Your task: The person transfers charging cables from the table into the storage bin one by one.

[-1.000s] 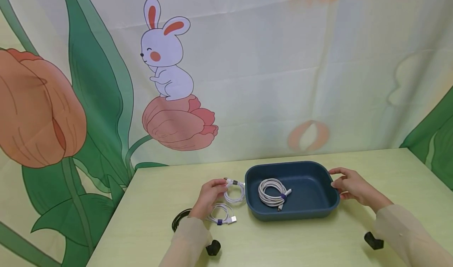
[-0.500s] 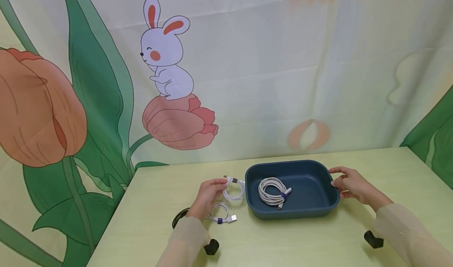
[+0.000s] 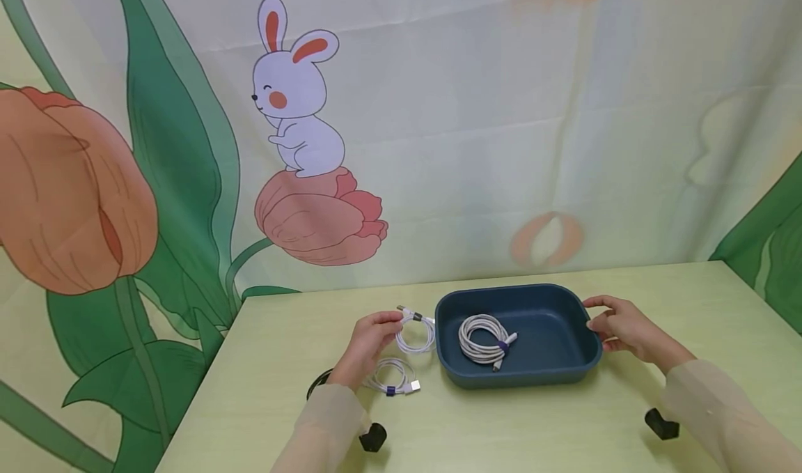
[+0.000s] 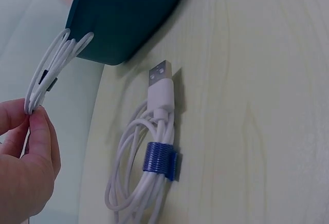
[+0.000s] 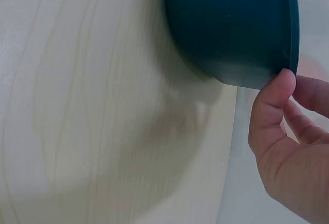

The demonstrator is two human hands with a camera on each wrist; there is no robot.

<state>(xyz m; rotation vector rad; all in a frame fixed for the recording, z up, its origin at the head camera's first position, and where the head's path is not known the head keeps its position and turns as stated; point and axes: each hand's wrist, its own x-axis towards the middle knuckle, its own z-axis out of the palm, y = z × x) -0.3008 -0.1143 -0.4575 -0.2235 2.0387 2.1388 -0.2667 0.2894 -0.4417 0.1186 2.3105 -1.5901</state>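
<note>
My left hand (image 3: 370, 340) pinches a coiled white cable (image 3: 415, 347) between thumb and fingers, close to the left end of a dark blue bin (image 3: 532, 377). In the left wrist view this coil (image 4: 57, 59) is off the table, with a dark tie around it. Inside the bin, on its left side, lies a thicker white coiled cable (image 3: 479, 353) with a purple tie. At the bin's right end my right hand (image 3: 626, 330) holds the rim; the right wrist view shows the thumb (image 5: 280, 88) against the outer wall.
Another white USB cable (image 3: 391, 375), coiled with a blue tie, lies on the table (image 3: 501, 431) near my left wrist. A black cable (image 3: 318, 384) is partly hidden behind my left forearm. A printed cloth (image 3: 451, 145) hangs behind the table.
My left forearm has shifted slightly left and covers more of the black cable. The held coil has barely moved. My right hand and the bin stay in place.
</note>
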